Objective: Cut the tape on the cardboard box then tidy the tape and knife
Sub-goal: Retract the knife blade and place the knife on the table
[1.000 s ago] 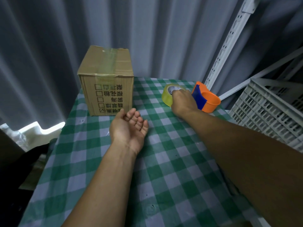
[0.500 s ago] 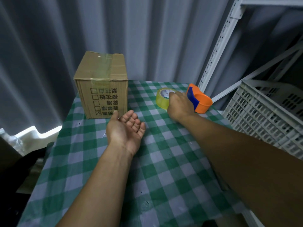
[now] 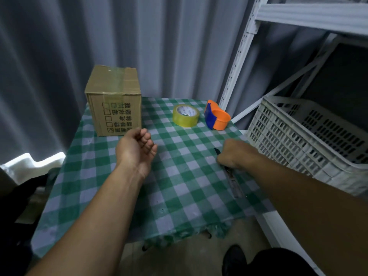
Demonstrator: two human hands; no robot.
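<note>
The cardboard box, sealed along its top with clear tape, stands at the table's far left. A yellowish tape roll lies flat at the far middle, with nothing touching it. My right hand is closed in a fist near the table's right edge, over a dark knife. The knife's tip pokes out beyond the fingers and its blurred body runs back under the wrist. My left hand hovers just in front of the box, fingers loosely curled, holding nothing.
An orange and blue tape dispenser sits right of the roll. The green checked tablecloth covers a small table. A white plastic crate and a white shelf upright stand at the right, grey curtains behind.
My right hand has left the tape roll and come back toward me to the table's right edge, closing over the knife. The left hand has barely moved. The view has tilted down.
</note>
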